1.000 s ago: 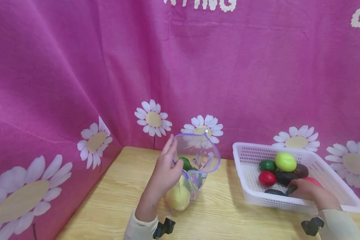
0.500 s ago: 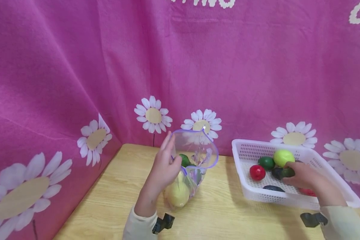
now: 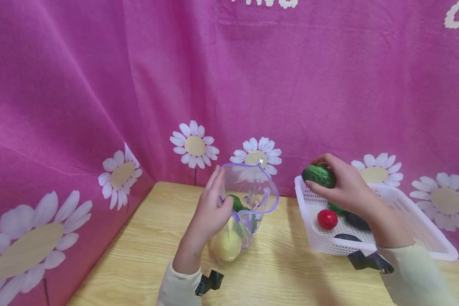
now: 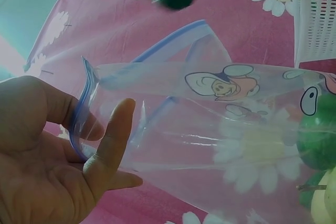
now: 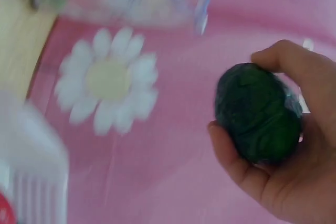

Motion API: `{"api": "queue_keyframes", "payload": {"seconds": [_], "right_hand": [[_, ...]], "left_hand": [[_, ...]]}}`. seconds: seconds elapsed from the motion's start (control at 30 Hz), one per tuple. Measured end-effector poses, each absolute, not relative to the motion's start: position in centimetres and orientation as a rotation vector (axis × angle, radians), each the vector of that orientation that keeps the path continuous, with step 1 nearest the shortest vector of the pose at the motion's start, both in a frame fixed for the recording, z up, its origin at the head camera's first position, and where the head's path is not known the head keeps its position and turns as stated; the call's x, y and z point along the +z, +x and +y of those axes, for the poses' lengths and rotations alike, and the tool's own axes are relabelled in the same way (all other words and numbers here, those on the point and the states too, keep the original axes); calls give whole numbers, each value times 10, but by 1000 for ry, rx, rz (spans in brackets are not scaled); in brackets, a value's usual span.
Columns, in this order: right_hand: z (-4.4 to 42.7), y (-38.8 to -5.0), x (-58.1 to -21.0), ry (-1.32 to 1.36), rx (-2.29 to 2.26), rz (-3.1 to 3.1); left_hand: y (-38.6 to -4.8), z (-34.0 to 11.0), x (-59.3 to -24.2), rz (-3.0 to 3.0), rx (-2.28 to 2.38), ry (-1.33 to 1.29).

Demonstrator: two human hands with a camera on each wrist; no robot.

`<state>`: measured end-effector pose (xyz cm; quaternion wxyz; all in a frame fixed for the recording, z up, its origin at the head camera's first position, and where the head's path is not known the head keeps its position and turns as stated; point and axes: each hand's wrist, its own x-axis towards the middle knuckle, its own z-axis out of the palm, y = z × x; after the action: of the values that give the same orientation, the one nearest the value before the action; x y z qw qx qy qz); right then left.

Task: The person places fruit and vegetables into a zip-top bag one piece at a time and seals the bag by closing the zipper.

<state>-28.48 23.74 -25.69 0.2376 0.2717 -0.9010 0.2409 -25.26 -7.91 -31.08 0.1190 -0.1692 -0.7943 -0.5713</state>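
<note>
My left hand grips the purple-edged mouth of a clear zip bag, which stands open on the table. In the left wrist view, thumb and fingers hold the rim, and cartoon figures are printed on the plastic. Inside the bag lie a pale yellow pear-shaped fruit and a green fruit. Above the basket's left side, my right hand holds a wrinkled dark green oval fruit between thumb and fingers. The right wrist view shows this fruit close up, its kind unclear.
A white perforated basket stands to the right on the wooden table. It holds a red fruit and several dark green or blackish ones, partly hidden by the right arm. A pink flowered cloth hangs behind and at the left.
My right hand has lifted the green oval fruit out of the basket and moved it up and left. The red fruit shifted left in the basket. The left hand and bag stay nearly still.
</note>
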Motion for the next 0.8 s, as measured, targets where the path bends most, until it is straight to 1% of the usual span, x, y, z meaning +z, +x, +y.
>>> {"api": "queue_keyframes", "payload": {"seconds": [0.17,0.33,0.43,0.57,0.8], "right_hand": [[181,-284,-247,926,766,-2416],[144,-295,-260,1086,763,-2403],[132,-303,-273,1118,746,-2428],[126,-313,-287,1091,733,-2476],[127,-320,-294,1057,888,-2512]], "left_hand": [[-252,-76,-311,-2318,-1675,-539],[-251,-76,-311,-2338,-1660,-532],[-251,-77,-311,-2347,-1654,-523],[-252,-78,-311,-2351,-1647,-516],[-253,-79,-312,-2350,-1636,-530]]}}
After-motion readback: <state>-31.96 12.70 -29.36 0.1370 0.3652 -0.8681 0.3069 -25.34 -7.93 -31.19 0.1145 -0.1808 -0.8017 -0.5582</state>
